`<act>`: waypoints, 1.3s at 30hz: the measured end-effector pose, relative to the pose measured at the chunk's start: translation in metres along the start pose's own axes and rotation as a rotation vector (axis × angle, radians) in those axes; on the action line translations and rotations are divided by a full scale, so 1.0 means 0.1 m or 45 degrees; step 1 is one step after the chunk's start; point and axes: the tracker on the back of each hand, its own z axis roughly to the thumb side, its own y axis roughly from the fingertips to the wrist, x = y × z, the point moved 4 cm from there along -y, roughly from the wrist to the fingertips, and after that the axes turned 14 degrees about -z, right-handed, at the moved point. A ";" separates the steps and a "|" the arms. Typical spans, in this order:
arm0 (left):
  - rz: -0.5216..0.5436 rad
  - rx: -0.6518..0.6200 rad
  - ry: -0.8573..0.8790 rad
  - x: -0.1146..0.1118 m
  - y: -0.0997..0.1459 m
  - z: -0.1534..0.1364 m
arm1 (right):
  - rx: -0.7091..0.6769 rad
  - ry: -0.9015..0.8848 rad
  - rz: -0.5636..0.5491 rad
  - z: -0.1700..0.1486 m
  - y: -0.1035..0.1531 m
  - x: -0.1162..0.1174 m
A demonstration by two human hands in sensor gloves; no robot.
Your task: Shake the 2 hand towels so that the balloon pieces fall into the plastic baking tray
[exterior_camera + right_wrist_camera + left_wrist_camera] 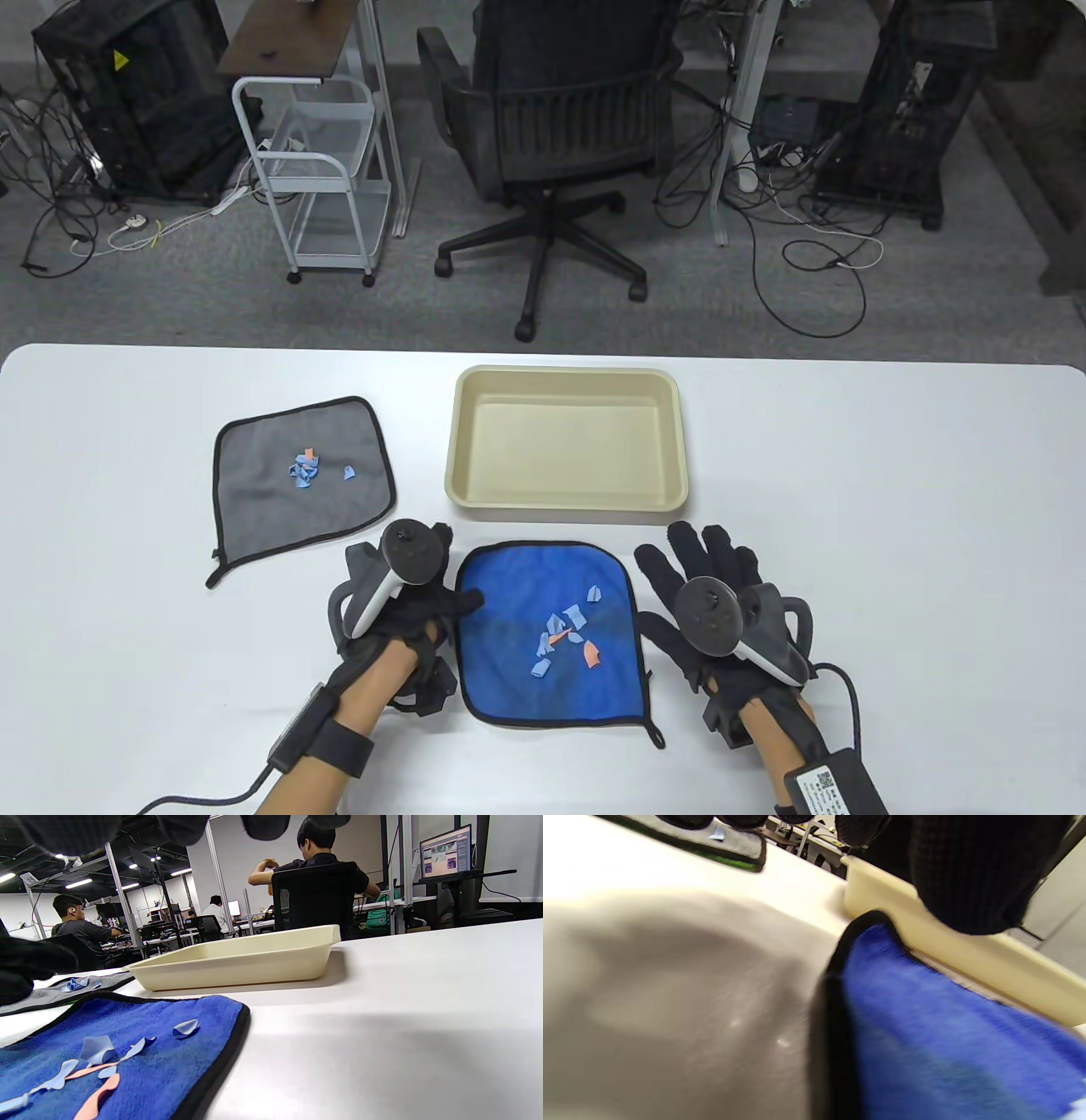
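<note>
The blue towel [550, 632] is flanked by the left hand [399, 594], loosely curled, and the right hand [708, 586], spread flat; nothing is held.

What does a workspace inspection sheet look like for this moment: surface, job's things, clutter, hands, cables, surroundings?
Surface: white table, bare apart from the job's things.
Job's things: cream plastic baking tray, empty; grey hand towel to its left and blue hand towel in front of it, both flat, each bearing balloon pieces.
Clutter: nothing seen on the table.
Hands: left hand at the blue towel's left edge, thumb over the hem; right hand flat on the table by its right edge, fingers straight.
Cables: glove leads trail off both wrists; loose cables on the floor.
Surroundings: office chair, white trolley, people at desks beyond.
</note>
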 end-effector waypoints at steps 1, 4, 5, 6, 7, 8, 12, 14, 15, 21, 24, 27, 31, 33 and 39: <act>-0.010 0.023 -0.021 -0.03 -0.02 -0.02 | 0.000 0.000 0.003 0.00 0.00 0.00; -0.024 0.057 -0.113 -0.14 -0.10 -0.02 | 0.002 -0.002 0.012 0.01 0.00 0.00; -0.027 0.076 -0.134 -0.16 -0.12 -0.01 | 0.001 -0.002 0.017 0.01 0.00 0.01; -0.030 0.078 -0.150 -0.18 -0.13 0.00 | 0.000 -0.001 0.021 0.02 0.00 0.01; -0.031 0.091 -0.162 -0.19 -0.15 0.00 | 0.000 0.001 0.025 0.02 0.01 0.02; -0.035 0.105 -0.171 -0.21 -0.16 0.00 | -0.002 0.002 0.028 0.03 0.01 0.02; -0.038 0.128 -0.162 -0.20 -0.19 -0.01 | -0.004 0.000 0.032 0.04 0.01 0.03; -0.041 0.138 -0.166 -0.20 -0.19 -0.01 | -0.002 -0.003 0.035 0.04 0.00 0.04; -0.041 0.142 -0.160 -0.20 -0.19 0.00 | 0.000 -0.005 0.038 0.03 0.00 0.05; -0.039 0.148 -0.130 -0.20 -0.18 0.05 | 0.037 -0.008 0.074 -0.01 0.00 0.12; -0.061 0.135 -0.113 -0.24 -0.16 0.07 | 0.064 -0.002 0.034 -0.01 -0.01 0.05; -0.041 0.110 -0.149 -0.24 -0.11 0.12 | 0.105 -0.042 -0.012 -0.02 -0.03 0.02; 0.003 0.045 -0.115 -0.15 -0.02 0.19 | 0.206 -0.051 0.078 -0.12 -0.08 0.17; 0.036 0.004 -0.101 -0.08 0.02 0.23 | 0.254 -0.021 0.137 -0.17 -0.12 0.28; -0.012 -0.093 -0.023 -0.01 0.03 0.28 | 0.325 0.046 0.295 -0.21 -0.24 0.63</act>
